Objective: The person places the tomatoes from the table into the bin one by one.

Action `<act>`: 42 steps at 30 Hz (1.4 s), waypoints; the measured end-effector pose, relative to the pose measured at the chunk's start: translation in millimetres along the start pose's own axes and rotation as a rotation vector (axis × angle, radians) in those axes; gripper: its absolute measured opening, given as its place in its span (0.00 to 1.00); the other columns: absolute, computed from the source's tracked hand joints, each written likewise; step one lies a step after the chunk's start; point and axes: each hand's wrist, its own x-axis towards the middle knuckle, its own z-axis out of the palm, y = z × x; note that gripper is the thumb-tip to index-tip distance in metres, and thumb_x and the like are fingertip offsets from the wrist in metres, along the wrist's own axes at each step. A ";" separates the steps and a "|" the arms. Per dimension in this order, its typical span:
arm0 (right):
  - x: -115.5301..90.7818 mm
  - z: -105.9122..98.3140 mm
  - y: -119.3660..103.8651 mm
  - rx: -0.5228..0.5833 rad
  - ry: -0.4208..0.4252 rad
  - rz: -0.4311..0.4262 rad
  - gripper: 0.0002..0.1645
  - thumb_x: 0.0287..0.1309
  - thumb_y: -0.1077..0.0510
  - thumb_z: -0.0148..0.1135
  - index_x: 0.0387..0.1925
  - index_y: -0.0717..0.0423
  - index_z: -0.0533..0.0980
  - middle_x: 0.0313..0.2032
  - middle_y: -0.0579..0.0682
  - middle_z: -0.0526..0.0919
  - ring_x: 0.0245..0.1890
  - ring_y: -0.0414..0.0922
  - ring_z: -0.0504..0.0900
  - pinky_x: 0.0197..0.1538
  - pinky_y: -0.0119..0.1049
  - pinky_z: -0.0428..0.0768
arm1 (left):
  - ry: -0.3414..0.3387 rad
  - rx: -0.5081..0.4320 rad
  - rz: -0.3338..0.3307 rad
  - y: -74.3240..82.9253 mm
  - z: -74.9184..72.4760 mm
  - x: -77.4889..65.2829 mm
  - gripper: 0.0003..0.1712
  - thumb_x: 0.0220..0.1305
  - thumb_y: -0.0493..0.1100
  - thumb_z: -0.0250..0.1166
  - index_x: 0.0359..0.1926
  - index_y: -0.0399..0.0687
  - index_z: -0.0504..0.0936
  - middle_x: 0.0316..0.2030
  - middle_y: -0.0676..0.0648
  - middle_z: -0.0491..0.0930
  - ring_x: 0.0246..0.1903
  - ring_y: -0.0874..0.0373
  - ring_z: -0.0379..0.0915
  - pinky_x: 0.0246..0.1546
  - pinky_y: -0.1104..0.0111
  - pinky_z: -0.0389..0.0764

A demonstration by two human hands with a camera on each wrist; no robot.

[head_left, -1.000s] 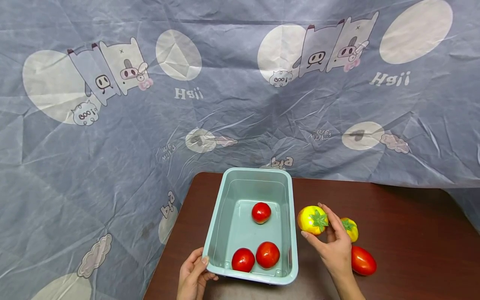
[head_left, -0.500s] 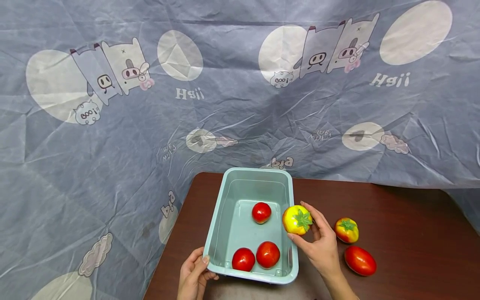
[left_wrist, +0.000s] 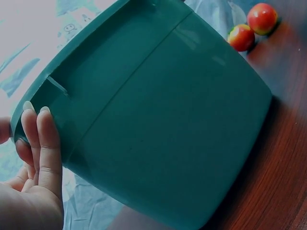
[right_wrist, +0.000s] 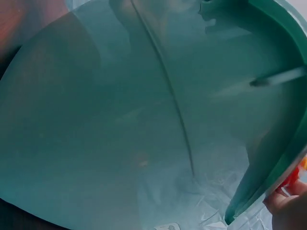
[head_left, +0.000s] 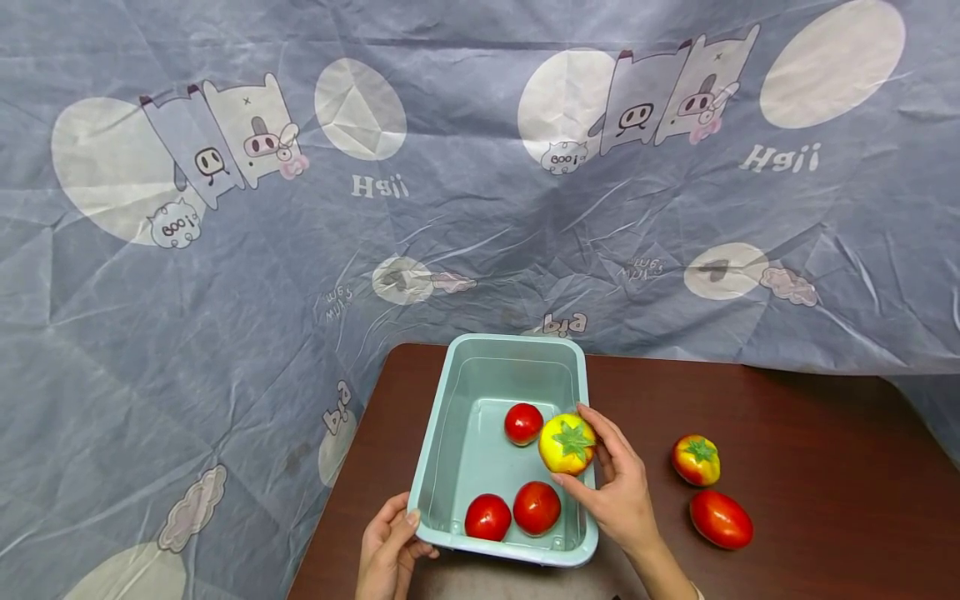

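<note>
A light blue-green plastic bin [head_left: 465,467] stands on the table, and in the left wrist view its outer wall [left_wrist: 168,120] fills the middle. My left hand [head_left: 386,546] grips the rim at the near left corner, thumb on top and fingers beneath. Over the bin's right side, my right hand [head_left: 618,504] pinches a yellow-and-red tomato [head_left: 562,446] with a green leafy top between thumb and fingers. Inside the bin lie three red tomatoes: one farther back [head_left: 522,424], two near the front [head_left: 536,508]. Only a bit of the right hand [right_wrist: 290,206] shows in the right wrist view.
On the dark brown table [head_left: 825,467], right of the bin, lie another yellow-and-red tomato [head_left: 696,460] with a green top and an oblong red tomato [head_left: 722,518]. A grey-blue printed cloth [head_left: 480,208] hangs behind and at the left.
My right hand has carried the yellow-and-red tomato leftward, from beside the bin, across its right rim, to over its inside. The left hand keeps its grip on the corner.
</note>
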 end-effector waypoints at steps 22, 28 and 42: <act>-10.3 -29.1 27.1 -0.104 0.293 0.128 0.30 0.49 0.78 0.65 0.56 0.68 0.72 0.54 0.65 0.77 0.55 0.40 0.79 0.59 0.25 0.76 | -0.030 -0.018 -0.001 -1.9 -3.8 0.1 0.13 0.72 0.30 0.46 0.54 0.33 0.68 0.38 0.52 0.83 0.28 0.63 0.81 0.27 0.71 0.85; -12.6 -50.3 44.6 -0.197 0.423 0.300 0.27 0.53 0.73 0.66 0.56 0.63 0.73 0.52 0.51 0.81 0.52 0.34 0.79 0.55 0.18 0.76 | -0.045 -0.030 0.003 -1.5 -4.1 -0.4 0.13 0.72 0.30 0.45 0.54 0.36 0.70 0.38 0.51 0.83 0.27 0.62 0.81 0.27 0.71 0.85; -6.5 -102.9 82.3 -0.449 0.619 0.417 0.26 0.51 0.69 0.68 0.55 0.59 0.76 0.46 0.35 0.79 0.44 0.22 0.78 0.50 0.11 0.75 | -0.005 -0.018 0.023 -2.4 -3.3 0.3 0.12 0.71 0.30 0.47 0.53 0.35 0.70 0.37 0.51 0.83 0.27 0.63 0.80 0.25 0.72 0.85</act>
